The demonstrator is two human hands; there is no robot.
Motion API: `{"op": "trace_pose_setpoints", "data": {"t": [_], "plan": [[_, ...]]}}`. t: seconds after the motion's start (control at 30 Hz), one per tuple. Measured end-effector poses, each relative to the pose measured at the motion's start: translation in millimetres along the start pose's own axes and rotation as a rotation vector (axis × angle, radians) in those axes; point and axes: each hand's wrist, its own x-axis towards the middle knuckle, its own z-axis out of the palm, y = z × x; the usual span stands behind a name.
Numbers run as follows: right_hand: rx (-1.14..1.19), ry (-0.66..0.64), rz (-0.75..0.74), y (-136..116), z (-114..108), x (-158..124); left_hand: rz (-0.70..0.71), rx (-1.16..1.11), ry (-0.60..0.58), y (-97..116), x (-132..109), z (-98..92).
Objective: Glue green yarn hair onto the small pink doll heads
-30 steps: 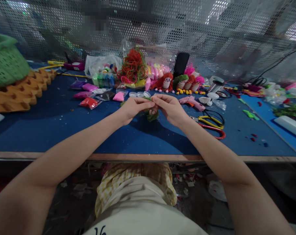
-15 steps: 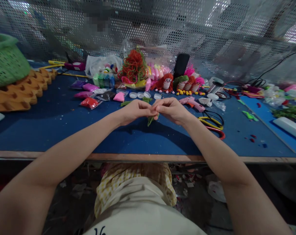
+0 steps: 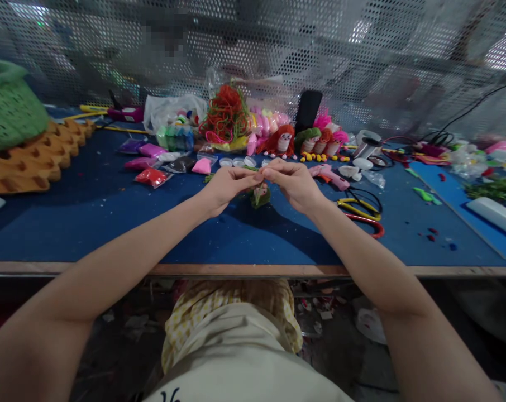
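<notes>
My left hand and my right hand meet at the fingertips over the blue table. Both are closed in a pinch. Just below the fingertips hangs a small green-haired doll with a pale face, gripped between the two hands by its green strands. The exact hold of each hand is too small to make out. Behind my left hand, part of a bundle of green yarn lies on the table.
Small bags of clay, a yarn pile, finished dolls and a black phone line the back. A pink glue gun and yellow-handled scissors lie right. A green basket stands left.
The green-haired doll now shows below the fingertips, where only green strands showed before. Both hands have shifted slightly and remain pinched together.
</notes>
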Motion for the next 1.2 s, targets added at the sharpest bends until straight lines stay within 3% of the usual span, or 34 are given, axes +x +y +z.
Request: {"op": "trace_pose_setpoints", "data": {"t": [0.13,0.3,0.37,0.5,0.63,0.97,1.2], "plan": [[0.005,-0.031,0.016,0.1,-0.5,0.0,-0.041,-0.008,0.017,2.7,-0.8,3.0],[0.075,-0.161,0.169,-4.5,0.1,-2.1,-0.055,-0.024,0.043,5.4,-0.5,2.3],[0.082,-0.193,0.149,-3.9,0.4,-2.7,-0.059,-0.028,0.027,6.2,-0.7,2.3],[0.06,-0.148,0.07,1.4,0.5,-1.5,-0.069,0.006,-0.015,7.8,-2.8,5.2],[0.07,-0.105,0.098,2.8,0.9,-0.4,-0.084,0.022,-0.011,7.4,-4.2,7.2],[0.096,-0.077,0.112,0.1,8.2,-4.7,0.027,0.059,-0.012,3.6,-1.5,3.1],[0.08,-0.119,0.079,3.8,5.2,-3.8,-0.024,0.028,-0.006,6.5,-1.7,3.3]]}}
